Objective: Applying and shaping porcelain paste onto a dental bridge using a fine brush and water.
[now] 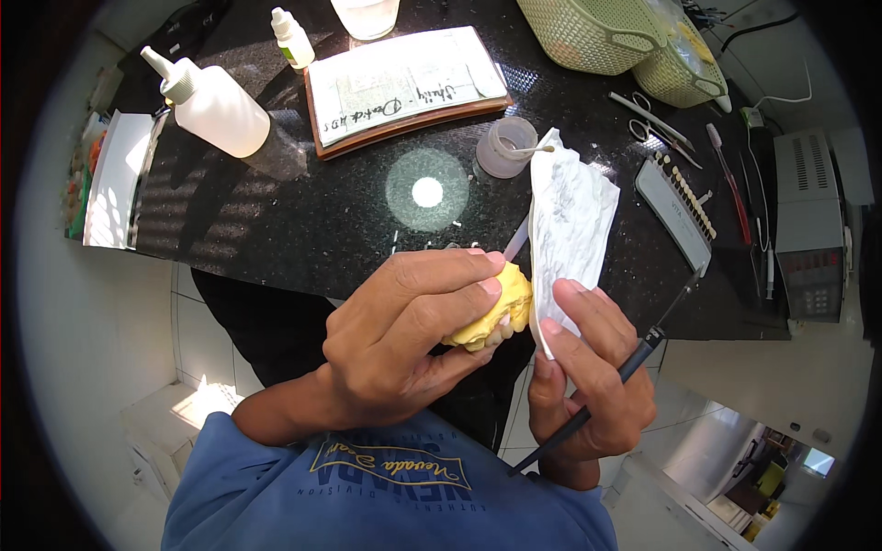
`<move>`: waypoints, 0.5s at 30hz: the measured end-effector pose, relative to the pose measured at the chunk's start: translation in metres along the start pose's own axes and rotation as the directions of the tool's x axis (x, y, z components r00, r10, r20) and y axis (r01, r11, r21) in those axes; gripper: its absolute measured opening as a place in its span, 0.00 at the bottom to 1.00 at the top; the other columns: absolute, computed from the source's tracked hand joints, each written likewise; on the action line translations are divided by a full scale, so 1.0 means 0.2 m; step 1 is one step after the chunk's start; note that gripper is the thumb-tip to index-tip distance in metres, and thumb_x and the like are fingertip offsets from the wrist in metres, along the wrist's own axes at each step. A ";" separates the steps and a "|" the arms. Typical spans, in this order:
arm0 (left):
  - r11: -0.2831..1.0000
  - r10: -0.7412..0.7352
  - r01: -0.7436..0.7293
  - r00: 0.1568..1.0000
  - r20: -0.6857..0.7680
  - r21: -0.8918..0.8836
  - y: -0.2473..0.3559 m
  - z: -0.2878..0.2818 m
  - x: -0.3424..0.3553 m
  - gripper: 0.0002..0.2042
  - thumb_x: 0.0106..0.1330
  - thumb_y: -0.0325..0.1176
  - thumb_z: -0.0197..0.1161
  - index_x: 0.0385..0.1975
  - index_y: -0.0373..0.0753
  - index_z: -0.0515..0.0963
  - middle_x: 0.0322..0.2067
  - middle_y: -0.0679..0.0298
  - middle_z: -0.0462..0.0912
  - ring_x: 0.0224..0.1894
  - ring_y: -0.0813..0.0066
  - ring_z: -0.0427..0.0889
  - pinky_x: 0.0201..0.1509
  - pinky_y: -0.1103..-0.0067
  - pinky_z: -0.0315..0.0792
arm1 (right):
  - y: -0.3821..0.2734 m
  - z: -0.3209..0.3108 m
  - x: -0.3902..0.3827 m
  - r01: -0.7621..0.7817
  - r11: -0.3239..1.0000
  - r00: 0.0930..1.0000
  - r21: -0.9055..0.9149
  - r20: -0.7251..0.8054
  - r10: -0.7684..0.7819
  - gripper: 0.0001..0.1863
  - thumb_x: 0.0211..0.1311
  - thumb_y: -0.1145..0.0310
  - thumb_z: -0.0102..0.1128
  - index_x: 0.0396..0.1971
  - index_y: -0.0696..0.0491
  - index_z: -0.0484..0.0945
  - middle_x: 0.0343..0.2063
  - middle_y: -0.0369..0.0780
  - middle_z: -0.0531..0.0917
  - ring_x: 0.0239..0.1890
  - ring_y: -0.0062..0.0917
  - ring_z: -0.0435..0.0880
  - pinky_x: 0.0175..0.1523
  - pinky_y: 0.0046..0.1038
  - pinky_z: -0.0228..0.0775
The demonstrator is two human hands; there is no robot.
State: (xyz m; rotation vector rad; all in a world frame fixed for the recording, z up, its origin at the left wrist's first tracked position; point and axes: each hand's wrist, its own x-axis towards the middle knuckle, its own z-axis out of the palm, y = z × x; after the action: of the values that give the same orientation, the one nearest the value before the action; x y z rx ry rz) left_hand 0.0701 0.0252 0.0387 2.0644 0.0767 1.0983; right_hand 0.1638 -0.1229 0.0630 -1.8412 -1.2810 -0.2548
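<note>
My left hand (395,340) grips a yellow dental cast (496,300) with pale teeth on its lower edge. Right beside it, my right hand (593,367) pinches a crumpled white tissue (574,211) and also holds a thin black tool (588,409) with a metal tip pointing up to the right. The cast and tissue are very close; whether they touch I cannot tell. A small translucent cup (501,156) with a stick across its rim stands just beyond the tissue. A pale handle, partly hidden, lies behind the cast.
The dark speckled counter (340,220) carries a squeeze bottle (220,115), dropper bottle (294,41), paper pad (404,83), green baskets (579,28), scissors (643,129), shade guide (666,211) and red toothbrush (735,193). A grey machine (808,193) is at the right.
</note>
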 end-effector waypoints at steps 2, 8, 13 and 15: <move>1.000 0.011 -0.012 1.000 0.004 0.029 0.01 0.01 0.00 0.17 0.42 0.22 0.74 0.34 0.32 0.77 0.38 0.52 0.82 0.39 0.61 0.84 0.40 0.75 0.79 | -0.01 0.01 0.00 0.014 1.000 1.000 0.014 0.018 -0.014 0.11 0.51 0.71 0.62 0.37 0.54 0.82 0.38 0.48 0.84 0.43 0.38 0.84 0.49 0.37 0.75; 0.998 0.040 -0.041 0.999 0.020 0.038 0.03 0.01 0.02 0.17 0.43 0.22 0.72 0.34 0.29 0.77 0.38 0.51 0.81 0.38 0.60 0.83 0.41 0.74 0.80 | -0.01 0.02 0.00 0.038 0.999 0.997 -0.039 0.064 -0.035 0.13 0.49 0.71 0.64 0.37 0.54 0.82 0.39 0.48 0.83 0.43 0.37 0.84 0.49 0.37 0.74; 0.996 0.066 -0.066 0.998 0.015 0.061 0.03 0.02 0.03 0.16 0.43 0.22 0.71 0.34 0.28 0.78 0.37 0.51 0.81 0.38 0.59 0.83 0.41 0.74 0.80 | 0.00 0.04 0.01 0.070 0.996 0.997 -0.053 0.016 -0.069 0.14 0.48 0.71 0.65 0.38 0.54 0.82 0.39 0.49 0.83 0.43 0.38 0.84 0.49 0.37 0.74; 0.995 0.069 -0.070 0.997 0.020 0.074 0.02 0.02 0.03 0.16 0.43 0.22 0.71 0.34 0.28 0.78 0.37 0.51 0.81 0.38 0.59 0.83 0.41 0.74 0.80 | 0.01 0.05 0.01 0.078 0.995 0.997 -0.068 0.019 -0.077 0.14 0.48 0.71 0.64 0.38 0.54 0.82 0.39 0.49 0.83 0.43 0.38 0.84 0.49 0.37 0.74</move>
State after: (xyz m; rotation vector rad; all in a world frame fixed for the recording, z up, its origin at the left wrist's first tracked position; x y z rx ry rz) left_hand 0.0755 0.0223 0.0447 2.1572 0.0375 1.1349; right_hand 0.1637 -0.1155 0.0567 -1.8565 -1.3724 -0.3303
